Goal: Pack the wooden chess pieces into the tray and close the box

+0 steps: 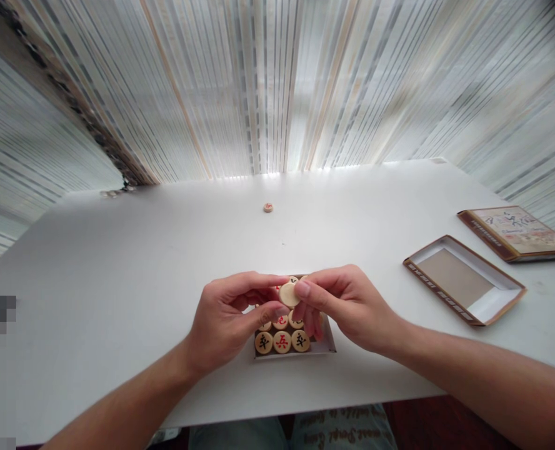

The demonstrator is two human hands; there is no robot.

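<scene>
Between my two hands is a round wooden xiangqi piece [289, 295], its blank face toward me. My right hand [347, 303] pinches it at the right edge with thumb and finger. On its other side, the thumb and forefinger of my left hand [235, 309] close around the left edge. Directly below sits a shallow box tray [327, 348] holding several xiangqi pieces with red or black characters, such as a red one [282, 342] in the front row. My hands hide much of the tray's middle and back.
A lone xiangqi piece [269, 207] with a red mark lies far back on the white table [118, 281]. To the right are an open, shallow box part [465, 281] and a printed box lid [521, 231]. Striped curtains [268, 87] hang behind the table.
</scene>
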